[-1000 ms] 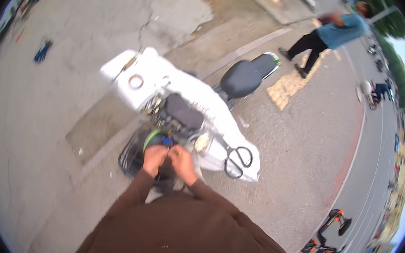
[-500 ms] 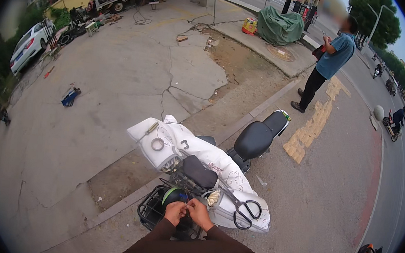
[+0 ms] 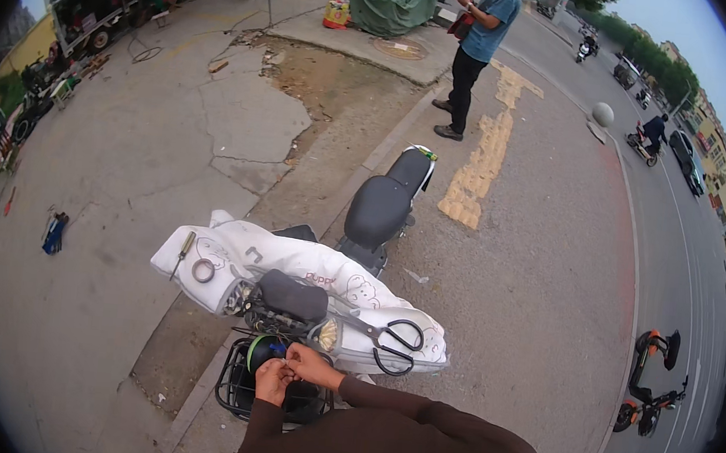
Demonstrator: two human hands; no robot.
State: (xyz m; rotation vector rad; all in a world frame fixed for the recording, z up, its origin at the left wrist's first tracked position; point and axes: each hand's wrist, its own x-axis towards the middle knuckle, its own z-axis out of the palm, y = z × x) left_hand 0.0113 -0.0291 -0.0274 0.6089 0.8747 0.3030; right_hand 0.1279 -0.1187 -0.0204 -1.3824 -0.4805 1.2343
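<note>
Over the front basket (image 3: 229, 388) of an electric scooter, my left hand (image 3: 272, 381) and my right hand (image 3: 313, 367) meet with fingertips pinched together. Whatever they hold is too small to make out; thin wires and something blue show just beyond the fingers. A round black thing with a green rim (image 3: 256, 353) is beside my left hand. Across the handlebar lies a white padded cover (image 3: 290, 253). On the cover are black-handled scissors (image 3: 389, 337), a roll of tape (image 3: 203, 270) and a screwdriver (image 3: 185, 249). The scooter's opened front shows tangled parts (image 3: 271, 317) next to the dark grey housing (image 3: 293, 295).
Behind the cover is the scooter's black seat (image 3: 379, 211). A person in a blue shirt (image 3: 476, 54) stands on the pavement. A blue tool (image 3: 55, 233) lies on the ground at left. An orange scooter (image 3: 647, 380) is by the road at right.
The view has swung to the right, so the scene sits further left and more road shows. Both my hands stay pinched together over the basket.
</note>
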